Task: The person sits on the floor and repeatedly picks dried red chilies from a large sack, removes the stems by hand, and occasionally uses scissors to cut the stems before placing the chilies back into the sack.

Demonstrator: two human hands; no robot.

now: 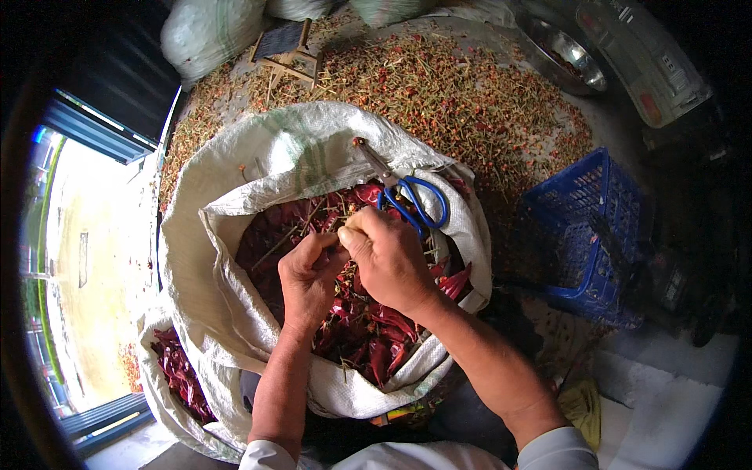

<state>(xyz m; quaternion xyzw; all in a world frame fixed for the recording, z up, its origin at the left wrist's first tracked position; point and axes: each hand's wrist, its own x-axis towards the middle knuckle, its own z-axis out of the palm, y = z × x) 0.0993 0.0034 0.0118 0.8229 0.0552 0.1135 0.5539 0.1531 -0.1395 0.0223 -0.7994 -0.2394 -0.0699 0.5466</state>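
My left hand [311,279] and my right hand [390,255] meet at the fingertips over an open white woven sack [188,247]. The fingers of both are curled in with thumbs pressed down. Whatever may be pinched between them is too small or hidden to tell. Below lie dark red dried chili peppers [382,355], mixed with thin stems and stem caps. Just beyond my right hand, blue-handled scissors [437,200] rest on the sack's folded rim, blades pointing away to the upper left.
Chili stems and caps [423,88] litter the floor beyond the sack. A blue plastic basket [596,252] stands right, a metal basin [578,61] far right. A folding stool [285,50] and full sacks [208,35] are at the back. Another sack of chilies [179,376] sits lower left.
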